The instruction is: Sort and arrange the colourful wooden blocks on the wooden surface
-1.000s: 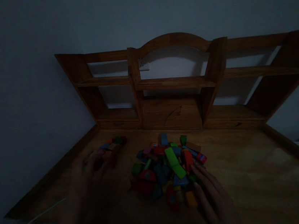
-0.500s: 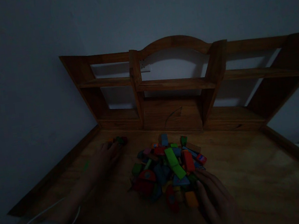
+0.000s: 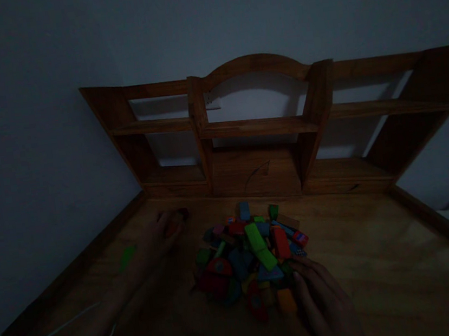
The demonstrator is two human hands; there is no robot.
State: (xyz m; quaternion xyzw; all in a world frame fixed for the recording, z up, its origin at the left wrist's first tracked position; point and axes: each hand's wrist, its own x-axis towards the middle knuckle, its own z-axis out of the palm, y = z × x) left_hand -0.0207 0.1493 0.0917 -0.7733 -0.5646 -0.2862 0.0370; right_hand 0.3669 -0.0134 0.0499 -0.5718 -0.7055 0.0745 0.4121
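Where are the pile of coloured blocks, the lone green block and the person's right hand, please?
pile of coloured blocks (image 3: pixel 252 260): head view, on the pile's middle.
lone green block (image 3: pixel 127 257): head view, on its top face.
right hand (image 3: pixel 327 302): head view, on the back of the hand.

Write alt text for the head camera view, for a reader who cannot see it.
In dim light, a person's right hand rests at the near edge of a pile of coloured wooden blocks on a wooden desk, while the left hand reaches to a few blocks farther back on the left. A wooden shelf unit stands behind against a pale wall.
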